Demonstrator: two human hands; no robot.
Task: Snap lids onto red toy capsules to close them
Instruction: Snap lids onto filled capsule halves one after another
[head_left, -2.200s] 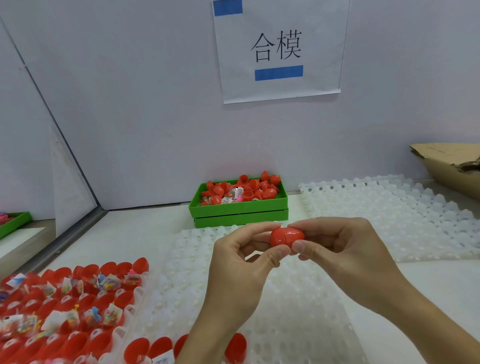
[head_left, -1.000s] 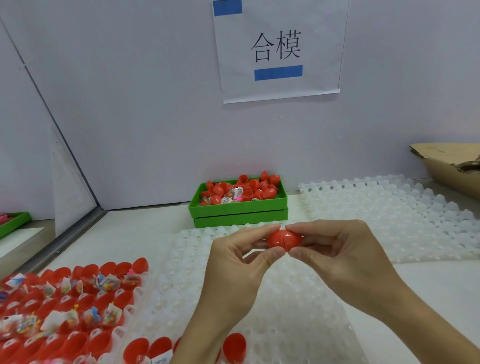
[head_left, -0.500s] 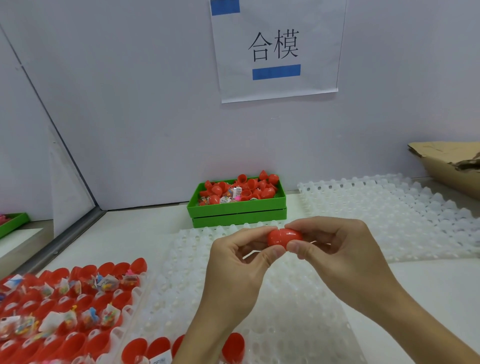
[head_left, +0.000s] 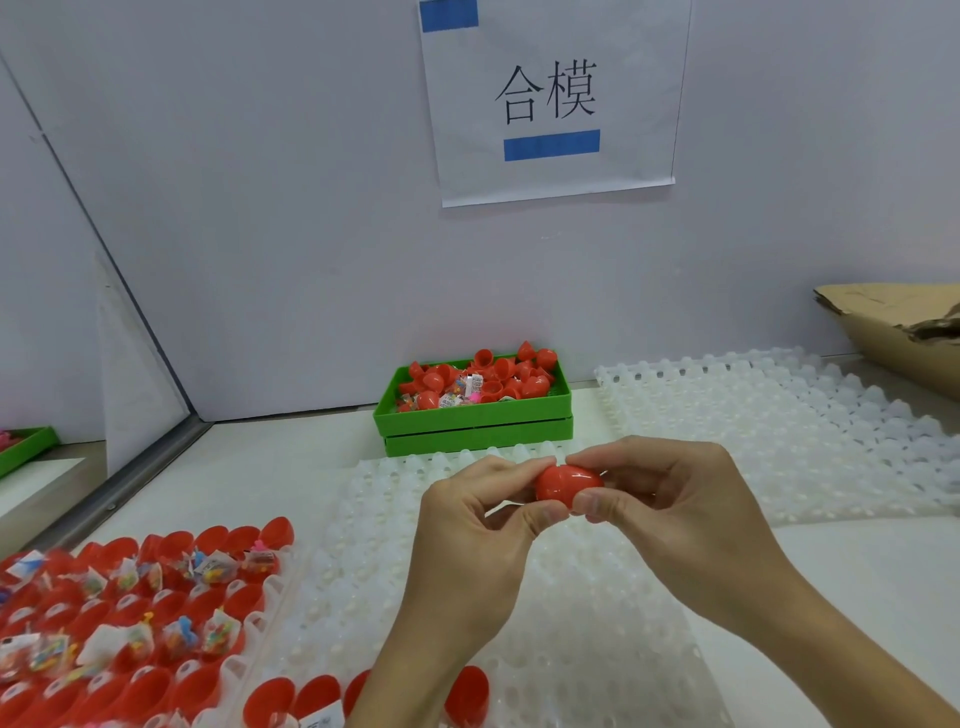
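While my left hand (head_left: 483, 525) and right hand (head_left: 670, 499) pinch the glossy red plastic egg-shaped capsule (head_left: 567, 483) above the white dimpled tray (head_left: 597, 597), I judge one firm squeeze must seat its lid.

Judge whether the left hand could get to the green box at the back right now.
Probably not yet: the left hand and right hand both pinch the red capsule. The path to the green box looks free.
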